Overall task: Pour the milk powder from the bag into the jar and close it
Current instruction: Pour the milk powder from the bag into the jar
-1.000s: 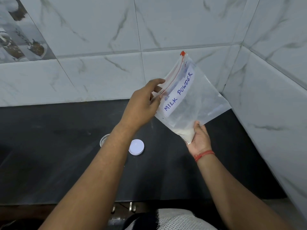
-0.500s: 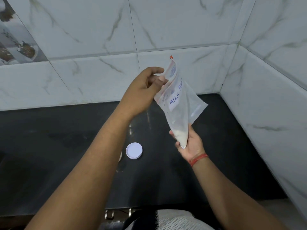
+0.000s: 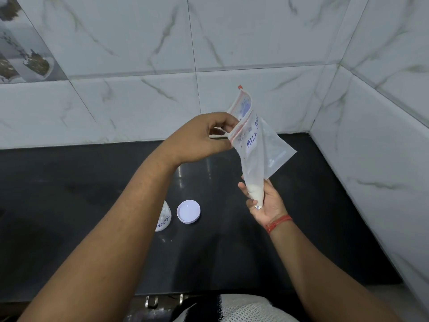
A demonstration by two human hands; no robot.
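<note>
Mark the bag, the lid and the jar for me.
bag point(image 3: 257, 156): head view, on its powder-coated front below the label.
lid point(image 3: 188, 211): head view, middle of its white face.
jar point(image 3: 164, 219): head view, on its visible labelled side.

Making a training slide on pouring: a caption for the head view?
Left hand pinches the bag top, right hand cradles its powder-filled corner; jar and lid wait below.

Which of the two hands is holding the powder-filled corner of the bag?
The right hand, with the red wrist thread, cradles the clear zip bag's powder-filled bottom corner; the left hand pinches its red-zip top.
</note>
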